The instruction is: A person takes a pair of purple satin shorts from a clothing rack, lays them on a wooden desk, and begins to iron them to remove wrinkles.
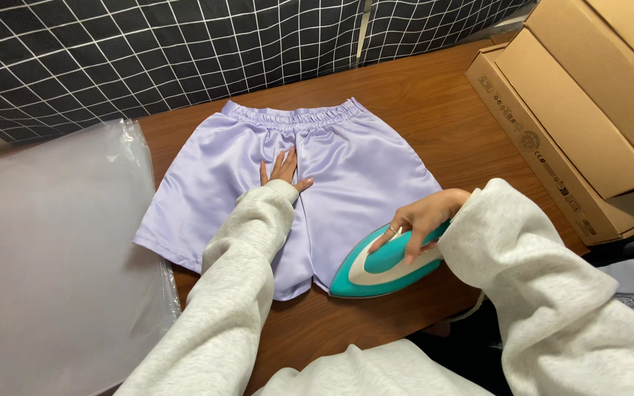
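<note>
Two hands share the work: the left hand lies flat, fingers spread, pinning the lilac satin shorts on the brown wooden table, while the right hand grips the teal-and-cream iron at the hem, best glided slowly and smoothly.

left hand flat (fingers spread) | right hand gripping

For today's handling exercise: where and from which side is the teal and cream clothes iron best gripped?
Grip the teal and cream clothes iron by its top handle, coming from above at the rear, as the right hand does. Its flat sole lies down on the lilac satin shorts and its pointed nose faces left.
</note>
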